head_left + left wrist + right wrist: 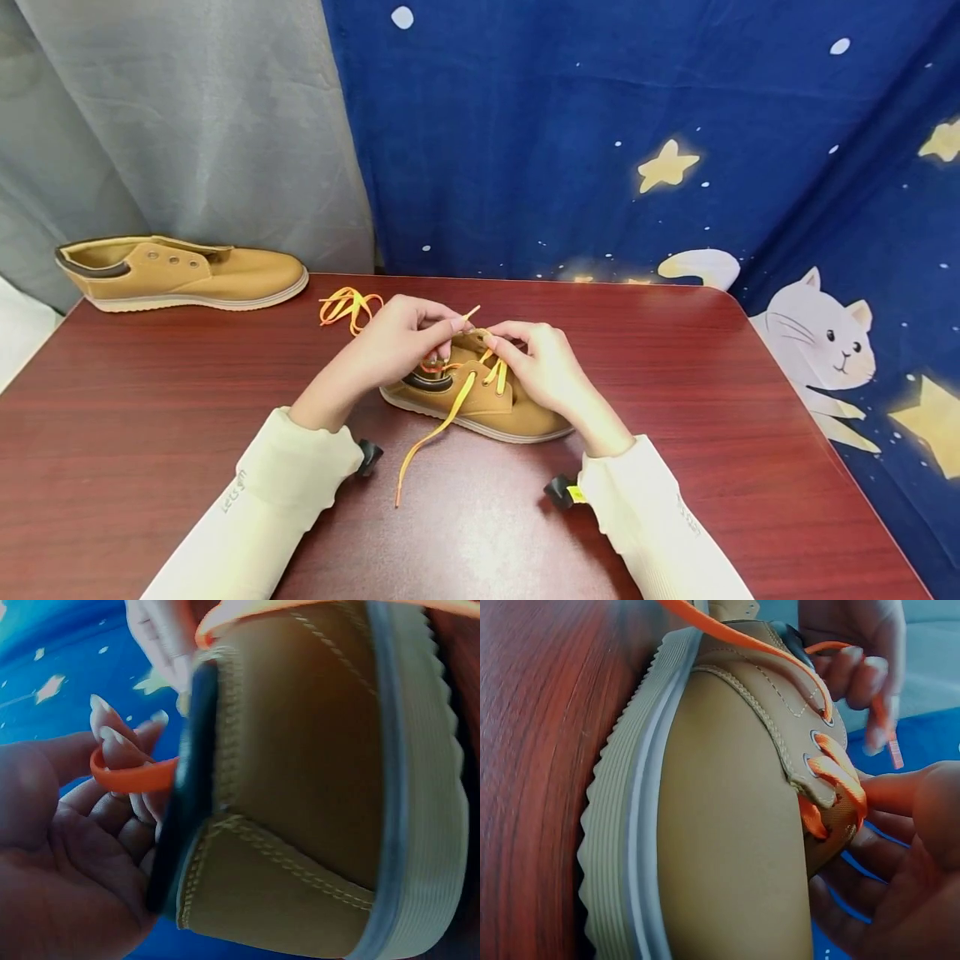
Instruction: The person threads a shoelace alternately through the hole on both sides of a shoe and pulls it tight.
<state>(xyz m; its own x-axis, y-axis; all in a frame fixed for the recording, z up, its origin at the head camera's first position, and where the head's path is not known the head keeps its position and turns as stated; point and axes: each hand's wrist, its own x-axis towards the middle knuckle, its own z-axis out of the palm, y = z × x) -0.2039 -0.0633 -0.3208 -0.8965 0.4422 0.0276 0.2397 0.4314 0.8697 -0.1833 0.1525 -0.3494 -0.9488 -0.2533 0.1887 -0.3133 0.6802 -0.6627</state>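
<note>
A tan low shoe (525,419) stands on the table with its toe to the right, a yellow-orange shoelace (448,417) threaded through some of its eyelets. One lace end trails over the near side onto the table. Above the shoe's opening, my left hand (397,333) pinches the other end between thumb and fingertips; in the right wrist view the lace tip (896,752) sticks out past the fingers. My right hand (543,367) grips the far eyelet flap near the crossed laces (838,776), thumb on the near face. In the left wrist view, the lace loops around the left fingers (124,746).
A second tan shoe (202,279), unlaced, stands at the back left of the table. A bunched orange lace (345,307) lies just behind my left hand. Grey and blue starry curtains (562,150) hang along the table's back edge.
</note>
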